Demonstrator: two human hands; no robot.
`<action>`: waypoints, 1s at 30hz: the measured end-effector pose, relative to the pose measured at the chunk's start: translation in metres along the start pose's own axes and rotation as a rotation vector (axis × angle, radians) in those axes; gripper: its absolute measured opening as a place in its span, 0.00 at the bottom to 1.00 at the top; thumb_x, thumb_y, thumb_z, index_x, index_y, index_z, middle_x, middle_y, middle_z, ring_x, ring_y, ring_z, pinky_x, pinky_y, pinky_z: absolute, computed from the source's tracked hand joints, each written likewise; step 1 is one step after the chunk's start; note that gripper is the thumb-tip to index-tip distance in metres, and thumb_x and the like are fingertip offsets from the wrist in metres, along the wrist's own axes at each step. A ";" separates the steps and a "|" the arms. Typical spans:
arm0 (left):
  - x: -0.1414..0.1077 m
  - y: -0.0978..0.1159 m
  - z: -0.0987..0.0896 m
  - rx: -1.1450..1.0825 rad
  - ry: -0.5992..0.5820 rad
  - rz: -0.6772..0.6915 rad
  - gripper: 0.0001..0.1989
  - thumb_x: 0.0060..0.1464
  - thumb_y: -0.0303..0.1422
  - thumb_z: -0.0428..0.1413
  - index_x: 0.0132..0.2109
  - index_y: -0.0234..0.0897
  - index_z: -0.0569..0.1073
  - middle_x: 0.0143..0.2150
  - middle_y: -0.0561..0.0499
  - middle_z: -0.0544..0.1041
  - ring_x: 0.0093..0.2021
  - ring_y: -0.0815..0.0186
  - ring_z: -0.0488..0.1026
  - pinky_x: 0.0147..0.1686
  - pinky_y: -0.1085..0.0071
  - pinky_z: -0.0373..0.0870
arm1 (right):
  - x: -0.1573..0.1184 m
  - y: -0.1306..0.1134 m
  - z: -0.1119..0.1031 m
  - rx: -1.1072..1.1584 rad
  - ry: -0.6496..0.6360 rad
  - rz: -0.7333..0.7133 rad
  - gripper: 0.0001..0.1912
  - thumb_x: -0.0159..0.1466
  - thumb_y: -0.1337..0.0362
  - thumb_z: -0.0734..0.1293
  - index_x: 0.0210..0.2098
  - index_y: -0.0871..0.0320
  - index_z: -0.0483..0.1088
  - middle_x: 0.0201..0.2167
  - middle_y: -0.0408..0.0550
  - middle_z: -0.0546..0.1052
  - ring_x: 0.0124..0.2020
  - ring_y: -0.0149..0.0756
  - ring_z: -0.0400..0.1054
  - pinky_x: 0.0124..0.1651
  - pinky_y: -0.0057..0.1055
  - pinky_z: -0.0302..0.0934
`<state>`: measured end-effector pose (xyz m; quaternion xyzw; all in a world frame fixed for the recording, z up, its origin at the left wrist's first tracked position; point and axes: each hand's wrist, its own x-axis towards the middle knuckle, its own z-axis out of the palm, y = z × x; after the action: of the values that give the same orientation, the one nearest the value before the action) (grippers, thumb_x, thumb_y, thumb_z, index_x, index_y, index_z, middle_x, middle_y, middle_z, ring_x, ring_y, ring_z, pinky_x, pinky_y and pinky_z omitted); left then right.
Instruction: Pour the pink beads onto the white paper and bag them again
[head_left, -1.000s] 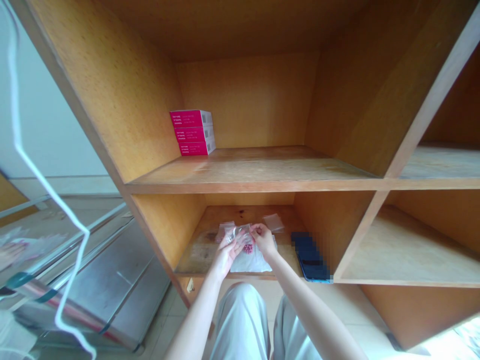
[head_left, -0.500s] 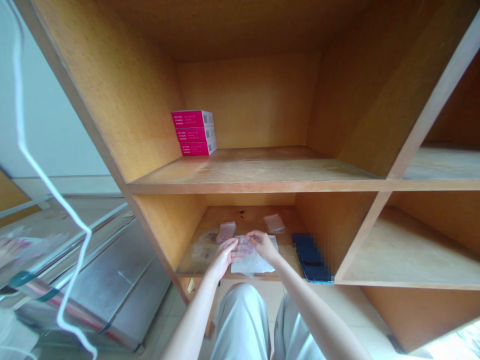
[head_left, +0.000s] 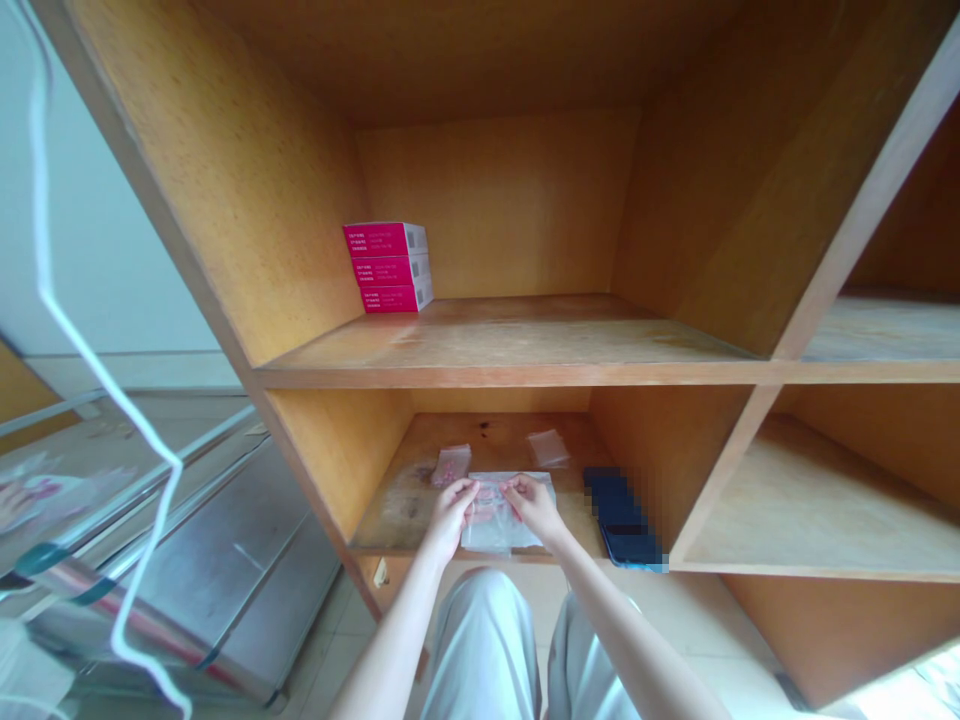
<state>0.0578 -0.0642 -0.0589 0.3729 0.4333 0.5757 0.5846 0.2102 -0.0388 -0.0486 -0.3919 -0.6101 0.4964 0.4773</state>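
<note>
two hands reach into the lower compartment of a wooden shelf unit (head_left: 319,460). the left hand (head_left: 450,517) and the right hand (head_left: 533,506) face each other, neither spread: each pinches between thumb and fingers, on opposite edges of a clear plastic packet (head_left: 491,495) with something pink inside. the packet sits just above a white sheet (head_left: 502,532) lying near the front edge of the compartment floor, and the hands hover over that sheet. behind the left hand lies a small plastic bag with pink contents (head_left: 451,465), and behind the right hand, well apart from it, lies a small clear bag (head_left: 549,448). to the right, beside the white sheet, a dark blue flat device (head_left: 615,515) lies partly blurred by pixels, near the compartment's right wall. on the shelf above, three magenta boxes (head_left: 388,268) stand stacked against the left wall. grey trousers (head_left: 484,650) show below the shelf, and a white cord (head_left: 45,250) hangs across the left of the view.
</note>
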 end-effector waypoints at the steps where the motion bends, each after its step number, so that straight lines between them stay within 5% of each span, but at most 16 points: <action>1: -0.001 0.000 0.000 0.000 -0.006 -0.002 0.16 0.41 0.41 0.60 0.34 0.35 0.68 0.29 0.51 0.75 0.27 0.66 0.74 0.28 0.70 0.71 | -0.002 0.001 0.000 0.016 0.005 0.007 0.20 0.52 0.47 0.63 0.21 0.59 0.62 0.11 0.37 0.60 0.13 0.24 0.52 0.18 0.23 0.47; 10: -0.002 -0.015 -0.002 0.135 -0.009 0.045 0.13 0.42 0.40 0.58 0.29 0.34 0.69 0.27 0.53 0.72 0.29 0.70 0.70 0.31 0.76 0.64 | -0.012 0.025 -0.001 0.114 0.001 0.167 0.20 0.52 0.46 0.63 0.22 0.58 0.59 0.07 0.33 0.56 0.08 0.22 0.45 0.12 0.22 0.37; 18: 0.004 -0.015 -0.006 0.199 0.008 0.085 0.13 0.43 0.41 0.57 0.28 0.34 0.68 0.23 0.56 0.68 0.24 0.73 0.65 0.25 0.79 0.58 | -0.008 0.032 0.006 0.128 0.033 0.166 0.19 0.51 0.47 0.63 0.21 0.57 0.58 0.07 0.33 0.57 0.07 0.22 0.44 0.11 0.22 0.37; 30: -0.004 -0.018 -0.010 0.218 0.004 0.131 0.14 0.44 0.43 0.56 0.30 0.34 0.69 0.25 0.53 0.72 0.27 0.70 0.69 0.29 0.76 0.62 | -0.014 0.029 0.005 0.202 -0.007 0.162 0.18 0.53 0.48 0.63 0.24 0.57 0.60 0.07 0.32 0.58 0.05 0.22 0.46 0.09 0.21 0.37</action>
<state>0.0552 -0.0702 -0.0792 0.4607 0.4692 0.5629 0.5006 0.2089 -0.0472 -0.0803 -0.3881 -0.5251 0.5934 0.4706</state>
